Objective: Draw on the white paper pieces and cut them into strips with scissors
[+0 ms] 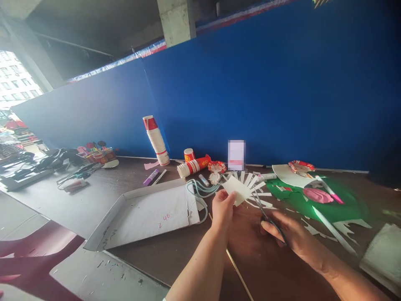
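Observation:
My left hand pinches a cream-white paper piece between thumb and fingers. Its far side is cut into several narrow strips that fan out to the right. In my right hand is a pair of scissors with dark handles, its blades pointing up and left at the strips. The blades meet the paper near the base of the strips; whether they are closed on one I cannot tell. Beneath both hands is the dark brown tabletop, where a thin wooden stick lies.
A shallow white box lid lies to the left. Behind it stand a tall paper cup stack and a lying cup stack. On the right are green paper, a pink piece and a pink-tipped marker. A blue partition closes the back.

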{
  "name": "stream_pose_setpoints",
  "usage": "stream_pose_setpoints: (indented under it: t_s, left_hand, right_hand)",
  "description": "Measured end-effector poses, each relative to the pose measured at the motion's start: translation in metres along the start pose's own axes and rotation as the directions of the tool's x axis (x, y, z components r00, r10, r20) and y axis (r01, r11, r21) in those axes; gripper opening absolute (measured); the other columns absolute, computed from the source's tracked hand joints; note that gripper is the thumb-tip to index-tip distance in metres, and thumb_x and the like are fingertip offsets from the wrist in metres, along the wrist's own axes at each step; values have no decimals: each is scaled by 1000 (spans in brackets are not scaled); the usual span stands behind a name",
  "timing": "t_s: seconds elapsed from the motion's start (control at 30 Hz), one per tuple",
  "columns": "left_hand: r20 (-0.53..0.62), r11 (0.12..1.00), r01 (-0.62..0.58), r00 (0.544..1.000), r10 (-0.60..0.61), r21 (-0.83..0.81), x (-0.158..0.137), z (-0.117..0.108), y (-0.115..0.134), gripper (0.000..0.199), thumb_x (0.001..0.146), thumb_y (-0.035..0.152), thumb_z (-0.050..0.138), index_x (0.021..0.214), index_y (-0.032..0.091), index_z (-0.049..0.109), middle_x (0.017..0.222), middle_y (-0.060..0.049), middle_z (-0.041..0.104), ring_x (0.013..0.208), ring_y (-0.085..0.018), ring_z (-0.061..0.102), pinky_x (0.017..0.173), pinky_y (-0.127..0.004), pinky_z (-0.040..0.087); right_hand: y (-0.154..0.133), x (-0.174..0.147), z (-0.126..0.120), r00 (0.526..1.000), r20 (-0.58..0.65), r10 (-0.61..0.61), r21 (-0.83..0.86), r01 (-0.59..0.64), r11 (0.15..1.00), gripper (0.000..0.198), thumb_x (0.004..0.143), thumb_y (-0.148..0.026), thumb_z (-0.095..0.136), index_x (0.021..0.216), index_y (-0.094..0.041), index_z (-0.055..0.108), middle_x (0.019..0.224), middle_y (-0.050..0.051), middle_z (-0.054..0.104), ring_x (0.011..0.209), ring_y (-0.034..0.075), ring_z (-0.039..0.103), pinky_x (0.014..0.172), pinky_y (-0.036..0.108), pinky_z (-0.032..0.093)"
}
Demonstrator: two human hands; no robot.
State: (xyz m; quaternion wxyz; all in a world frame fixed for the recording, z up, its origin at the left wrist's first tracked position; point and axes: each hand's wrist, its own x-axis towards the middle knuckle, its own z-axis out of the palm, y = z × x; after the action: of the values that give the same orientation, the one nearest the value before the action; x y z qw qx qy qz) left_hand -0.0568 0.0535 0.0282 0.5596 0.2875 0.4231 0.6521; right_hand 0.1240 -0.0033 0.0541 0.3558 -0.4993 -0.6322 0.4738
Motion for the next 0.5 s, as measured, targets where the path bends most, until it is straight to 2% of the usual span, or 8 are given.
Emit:
stream_pose_setpoints:
  t_s: [0.13, 0.23, 0.33, 0.5]
  left_hand:
    - [33, 998, -28, 999, 26, 63, -1, -1, 1, 36, 66, 42, 82, 86, 17, 68, 76, -1, 67, 60, -10, 55, 59, -22, 45]
    - [50, 993, -37, 998, 32, 112, -1, -1, 0, 34, 68, 43, 81, 87, 17, 69, 76, -1, 67, 59, -9, 53, 59, -22, 43]
    - [73, 993, -55, 996, 47, 106, -2, -1, 0, 32, 69, 42, 80, 88, 18, 69, 79, -1, 69, 62, -10, 56, 62, -22, 45]
    - [107, 993, -72, 992, 62, 93, -3, -1, -1, 31, 71, 42, 79, 88, 19, 69, 82, -2, 70, 70, -12, 61, 70, -24, 49]
  right_hand:
    - [-3, 0, 0, 999, 48, -24, -2, 24, 1000, 41, 83, -64, 68, 91, -26, 77, 85, 3, 74, 82, 25, 69, 68, 31, 55]
    - [-4, 2, -4, 992, 121, -26, 15, 24, 1000, 42, 82, -63, 71, 105, -28, 78, 97, 4, 78, 98, 30, 71, 82, 36, 59]
    - [-2, 4, -5, 989, 134, -55, 63, 47, 997, 49, 82, -63, 72, 116, -29, 78, 105, 5, 78, 109, 33, 69, 92, 41, 58]
    - [-2, 5, -2, 988, 130, -88, 121, 72, 990, 53, 77, -65, 76, 114, -27, 80, 101, 6, 79, 104, 33, 70, 93, 43, 57]
